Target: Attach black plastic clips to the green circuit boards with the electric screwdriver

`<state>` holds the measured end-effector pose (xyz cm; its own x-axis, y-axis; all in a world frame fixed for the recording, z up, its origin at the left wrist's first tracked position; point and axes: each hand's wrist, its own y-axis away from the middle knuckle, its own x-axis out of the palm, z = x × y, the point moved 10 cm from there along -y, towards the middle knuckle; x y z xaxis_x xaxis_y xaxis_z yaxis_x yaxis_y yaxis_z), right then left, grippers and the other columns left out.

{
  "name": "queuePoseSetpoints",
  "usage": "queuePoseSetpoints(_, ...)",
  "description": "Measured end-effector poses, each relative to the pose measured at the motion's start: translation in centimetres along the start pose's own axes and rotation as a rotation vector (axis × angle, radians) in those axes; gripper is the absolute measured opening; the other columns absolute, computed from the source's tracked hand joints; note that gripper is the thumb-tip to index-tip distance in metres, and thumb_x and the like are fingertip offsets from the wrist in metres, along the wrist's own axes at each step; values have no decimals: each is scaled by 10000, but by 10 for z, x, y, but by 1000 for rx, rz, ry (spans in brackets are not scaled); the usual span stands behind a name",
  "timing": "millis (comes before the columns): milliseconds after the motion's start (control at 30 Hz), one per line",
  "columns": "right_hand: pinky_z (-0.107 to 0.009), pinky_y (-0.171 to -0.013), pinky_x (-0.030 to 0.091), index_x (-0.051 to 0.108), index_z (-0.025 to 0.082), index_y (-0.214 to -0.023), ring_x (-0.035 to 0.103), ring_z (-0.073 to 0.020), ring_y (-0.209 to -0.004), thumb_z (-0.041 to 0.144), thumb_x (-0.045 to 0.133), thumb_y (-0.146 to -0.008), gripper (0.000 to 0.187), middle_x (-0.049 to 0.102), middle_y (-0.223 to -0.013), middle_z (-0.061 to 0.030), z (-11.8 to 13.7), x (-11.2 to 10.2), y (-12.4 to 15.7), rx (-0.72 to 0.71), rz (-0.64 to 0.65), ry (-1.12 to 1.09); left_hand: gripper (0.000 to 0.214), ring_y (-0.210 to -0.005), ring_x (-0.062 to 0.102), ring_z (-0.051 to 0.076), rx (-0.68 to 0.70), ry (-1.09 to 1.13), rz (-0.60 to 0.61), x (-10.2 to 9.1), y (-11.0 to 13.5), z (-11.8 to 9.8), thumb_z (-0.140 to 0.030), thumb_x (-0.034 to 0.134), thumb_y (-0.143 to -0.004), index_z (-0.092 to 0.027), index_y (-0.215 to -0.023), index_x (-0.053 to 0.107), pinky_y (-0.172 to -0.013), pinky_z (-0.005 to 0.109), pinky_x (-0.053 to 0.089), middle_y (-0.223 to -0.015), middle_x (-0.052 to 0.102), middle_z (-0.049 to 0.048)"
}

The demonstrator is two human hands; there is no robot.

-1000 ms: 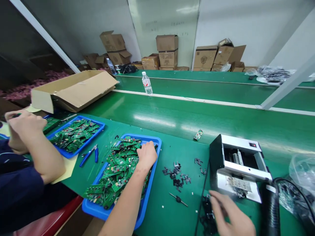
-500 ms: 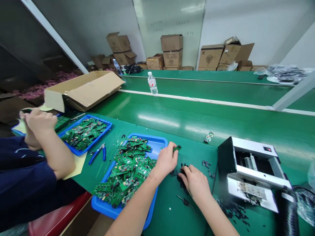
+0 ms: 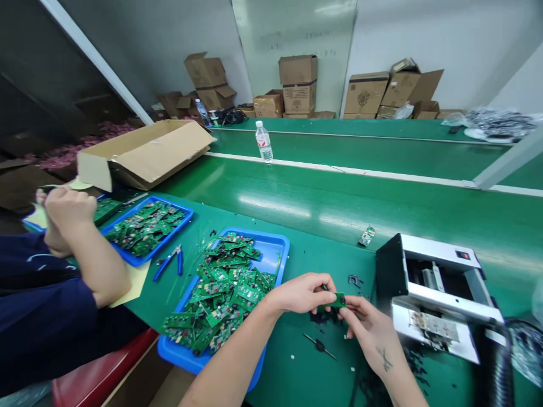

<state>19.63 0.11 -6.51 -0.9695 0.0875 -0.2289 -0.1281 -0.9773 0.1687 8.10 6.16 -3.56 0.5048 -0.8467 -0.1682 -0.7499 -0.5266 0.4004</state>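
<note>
My left hand (image 3: 303,293) and my right hand (image 3: 368,323) meet over the green bench, both pinching one small green circuit board (image 3: 338,300) between their fingertips. Just below them lie small black plastic parts (image 3: 322,316) and a black-handled tool (image 3: 319,345). Left of my hands stands a blue tray (image 3: 278,247) heaped with green circuit boards (image 3: 220,294). A silver and black machine (image 3: 432,294) sits to the right of my right hand.
A co-worker in a dark blue sleeve (image 3: 38,305) sits at left, hands (image 3: 63,212) closed near a second blue tray of boards (image 3: 144,226). Blue pliers (image 3: 169,261), an open cardboard box (image 3: 144,151), a water bottle (image 3: 263,141), a stray board (image 3: 367,236) and stacked boxes (image 3: 299,85) are around.
My left hand left the tray carrying a small board and came right. My right hand moved in from the machine side, passed the black parts, and now grips the same board.
</note>
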Motion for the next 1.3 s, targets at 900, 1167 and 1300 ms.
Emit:
queuePoseSetpoints(900, -288, -722, 571, 810, 240, -784, 693, -209, -810, 393, 741, -791, 167, 751, -867, -84, 27, 0, 22, -37, 187, -339, 102, -893, 586, 146, 284, -268, 48, 14, 34, -56, -225, 603, -903, -193, -999, 621, -792, 222, 436, -984, 658, 27)
queuePoseSetpoints(1167, -277, -759, 561, 807, 277, -839, 709, -211, -851, 370, 688, -843, 151, 770, -911, -62, 41, -12, 25, -174, 152, -149, 98, -905, 593, 140, 342, -359, -11, 17, 34, -57, -162, 590, -904, -196, -989, 626, -812, 219, 421, -974, 671, 16)
queuePoseSetpoints(1300, -273, -751, 573, 795, 262, -875, 708, -204, -844, 389, 644, -875, 198, 759, -924, -63, 43, -15, 25, -181, 120, -73, 102, -888, 598, 139, 324, -414, -67, 16, 34, -62, -171, 568, -915, -206, -978, 640, -806, 220, 416, -965, 688, 8)
